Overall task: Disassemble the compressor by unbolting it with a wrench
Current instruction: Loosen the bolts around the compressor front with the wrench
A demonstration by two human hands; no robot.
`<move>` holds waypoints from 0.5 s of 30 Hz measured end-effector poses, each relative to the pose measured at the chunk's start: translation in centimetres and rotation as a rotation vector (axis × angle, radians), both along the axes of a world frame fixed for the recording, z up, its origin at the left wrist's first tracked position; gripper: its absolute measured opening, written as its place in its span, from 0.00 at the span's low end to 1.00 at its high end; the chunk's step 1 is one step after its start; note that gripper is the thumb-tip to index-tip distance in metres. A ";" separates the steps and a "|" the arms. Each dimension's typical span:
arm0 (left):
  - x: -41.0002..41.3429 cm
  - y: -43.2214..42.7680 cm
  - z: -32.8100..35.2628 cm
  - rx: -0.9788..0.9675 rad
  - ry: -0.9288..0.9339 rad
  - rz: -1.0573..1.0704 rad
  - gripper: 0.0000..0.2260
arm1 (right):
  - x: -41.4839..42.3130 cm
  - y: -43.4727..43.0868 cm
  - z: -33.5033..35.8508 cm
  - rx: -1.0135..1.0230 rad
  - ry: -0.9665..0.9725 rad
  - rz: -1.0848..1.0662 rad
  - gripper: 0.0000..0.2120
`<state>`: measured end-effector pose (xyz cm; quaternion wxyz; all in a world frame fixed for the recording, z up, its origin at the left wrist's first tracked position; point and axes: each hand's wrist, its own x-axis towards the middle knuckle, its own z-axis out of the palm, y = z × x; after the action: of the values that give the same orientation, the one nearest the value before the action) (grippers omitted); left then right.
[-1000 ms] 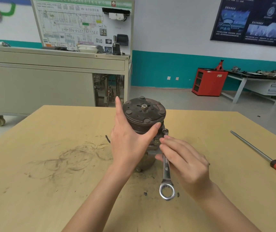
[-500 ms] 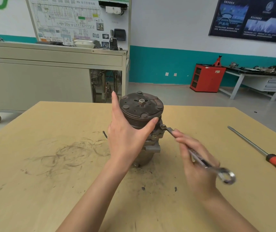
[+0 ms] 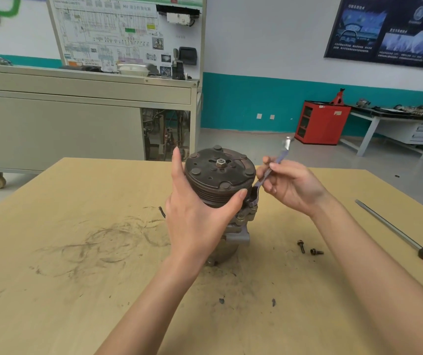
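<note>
Compressor point(image 3: 218, 190) upright on the table point(image 3: 77, 290), left hand point(image 3: 195, 221) spread around its pulley, thumb and fingers wide, right hand point(image 3: 292, 185) pinching the blurred wrench point(image 3: 269, 172), its lower end beside the pulley's right side

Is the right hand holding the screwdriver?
No, the right hand grips the wrench beside the compressor, while the screwdriver lies on the table.
</note>
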<state>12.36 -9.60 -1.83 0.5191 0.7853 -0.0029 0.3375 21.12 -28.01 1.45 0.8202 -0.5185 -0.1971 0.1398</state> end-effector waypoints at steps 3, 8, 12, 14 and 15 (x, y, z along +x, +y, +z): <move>0.0 0.1 -0.1 0.005 0.009 0.000 0.49 | 0.7 0.6 0.7 -0.037 0.001 0.033 0.06; -0.1 0.3 -0.2 0.015 0.008 0.003 0.48 | -2.1 0.3 -0.1 -0.063 -0.151 -0.317 0.11; -0.1 0.2 -0.3 0.012 0.006 0.003 0.47 | -6.5 0.7 -1.4 -0.197 -0.528 -0.718 0.11; -0.1 0.2 -0.3 0.012 0.003 0.002 0.47 | -8.5 1.4 -2.2 -0.265 -0.736 -0.790 0.10; -0.1 0.2 -0.3 0.009 0.002 0.003 0.47 | -9.4 1.7 -2.5 -0.333 -0.857 -0.804 0.11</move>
<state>12.23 -9.43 -2.14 0.5152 0.7878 -0.0025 0.3375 11.75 -26.30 -1.07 0.5644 -0.6838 -0.2739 -0.3727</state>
